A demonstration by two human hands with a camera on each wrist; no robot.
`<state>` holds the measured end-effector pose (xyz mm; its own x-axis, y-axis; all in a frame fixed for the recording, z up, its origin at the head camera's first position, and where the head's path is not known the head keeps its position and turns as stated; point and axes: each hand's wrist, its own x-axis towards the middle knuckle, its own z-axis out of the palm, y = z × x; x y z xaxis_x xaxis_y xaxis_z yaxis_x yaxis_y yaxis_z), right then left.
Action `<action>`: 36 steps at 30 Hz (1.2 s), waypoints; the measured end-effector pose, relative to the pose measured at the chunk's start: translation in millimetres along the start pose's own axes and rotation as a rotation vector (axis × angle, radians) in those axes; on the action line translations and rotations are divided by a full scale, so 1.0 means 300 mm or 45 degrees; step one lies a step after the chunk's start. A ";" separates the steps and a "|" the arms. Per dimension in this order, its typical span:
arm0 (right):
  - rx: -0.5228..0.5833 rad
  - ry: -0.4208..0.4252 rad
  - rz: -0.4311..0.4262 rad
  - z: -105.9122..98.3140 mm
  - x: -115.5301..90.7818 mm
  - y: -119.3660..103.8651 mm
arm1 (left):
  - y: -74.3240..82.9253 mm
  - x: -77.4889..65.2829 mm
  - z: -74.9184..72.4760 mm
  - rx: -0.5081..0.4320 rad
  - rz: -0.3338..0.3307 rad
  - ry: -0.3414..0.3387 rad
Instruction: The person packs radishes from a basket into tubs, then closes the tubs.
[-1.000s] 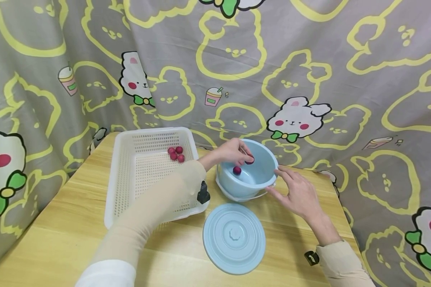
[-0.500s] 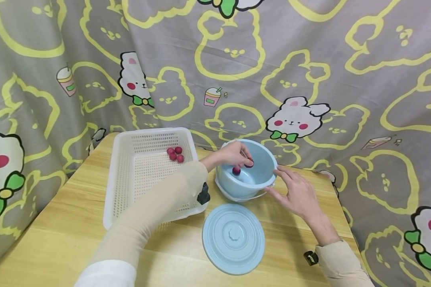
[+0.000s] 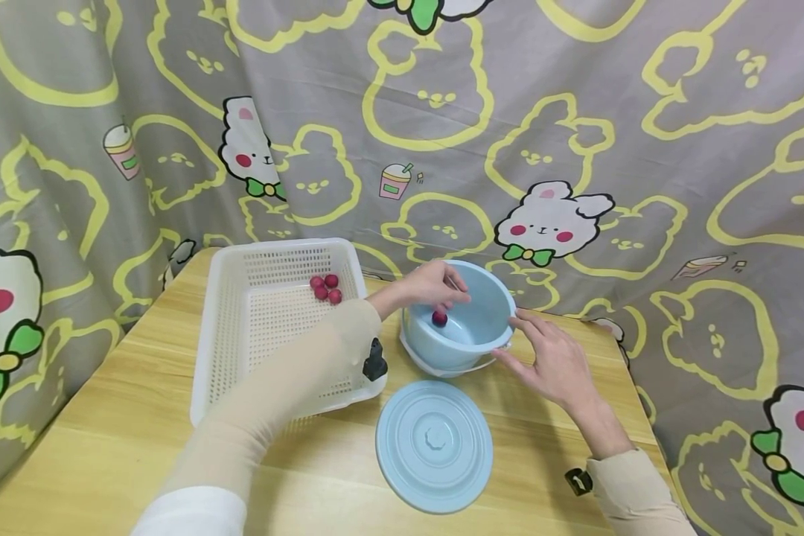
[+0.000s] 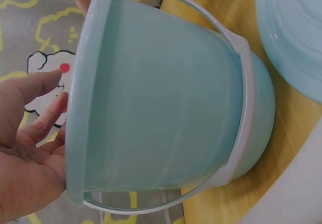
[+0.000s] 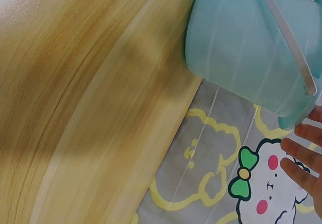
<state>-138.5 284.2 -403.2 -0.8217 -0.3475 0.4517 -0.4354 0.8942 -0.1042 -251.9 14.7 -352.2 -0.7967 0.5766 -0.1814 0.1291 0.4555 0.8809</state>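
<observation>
Over the mouth of a light blue bucket (image 3: 442, 350), my left hand (image 3: 435, 284) hangs with its wrist above the near-left rim. The left wrist view shows its thumb and forefinger apart, nothing between them. A dark red plum-like fruit (image 3: 439, 318) lies inside the bucket below the hand; the rest of the inside is partly hidden. At the bucket's right side my right hand (image 3: 552, 361) touches the rim with its fingertips, the fingers fairly straight, as the right wrist view (image 5: 304, 153) also shows.
To the left stands a white perforated basket (image 3: 204, 350) with several red fruits (image 3: 326, 289) in its far right corner. A round blue lid (image 3: 434, 447) lies on the wooden table (image 3: 321, 484) in front of the bucket. A patterned curtain (image 3: 442, 89) hangs behind.
Half a second ago my left fingers pinched a dark red plum-like fruit inside the bucket; now it is gone from them and the fingers have parted. My right hand stays at the rim.
</observation>
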 end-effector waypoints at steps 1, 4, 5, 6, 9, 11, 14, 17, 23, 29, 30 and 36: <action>0.000 -0.002 0.001 0.000 0.000 0.001 | 0.003 -0.004 -0.005 -0.011 0.006 0.000; 0.000 -0.010 0.007 -0.002 0.000 0.002 | 0.007 -0.015 -0.022 -0.040 0.015 0.001; -0.001 -0.013 0.008 -0.002 0.001 0.003 | 0.008 -0.019 -0.029 -0.040 0.017 0.001; -0.001 -0.015 0.009 -0.002 0.001 0.004 | 0.009 -0.023 -0.035 -0.043 0.019 -0.001; 0.001 -0.016 0.013 -0.001 0.002 0.004 | 0.006 -0.038 -0.056 -0.067 0.029 0.005; 0.001 -0.015 0.015 -0.001 0.003 0.004 | 0.007 -0.053 -0.072 -0.080 0.038 0.015; 0.002 -0.012 0.016 0.000 0.003 0.005 | 0.006 -0.079 -0.097 -0.115 0.050 0.033; 0.002 -0.008 0.013 0.002 0.003 0.005 | 0.000 -0.108 -0.123 -0.121 0.057 0.051; 0.003 0.007 0.008 0.005 0.001 0.005 | -0.034 -0.158 -0.182 -0.124 0.050 0.086; 0.002 0.011 0.006 0.004 0.000 0.004 | -0.075 -0.186 -0.233 -0.119 0.042 0.141; 0.003 0.011 0.006 0.004 0.000 0.003 | -0.081 -0.193 -0.241 -0.119 0.042 0.149; -0.002 0.002 0.011 0.002 0.000 0.001 | -0.134 -0.234 -0.282 -0.116 0.013 0.184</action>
<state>-139.0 284.3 -403.7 -0.8247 -0.3394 0.4525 -0.4278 0.8975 -0.1066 -251.0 -101.3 -337.8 -0.8731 0.4742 -0.1131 0.0886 0.3826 0.9197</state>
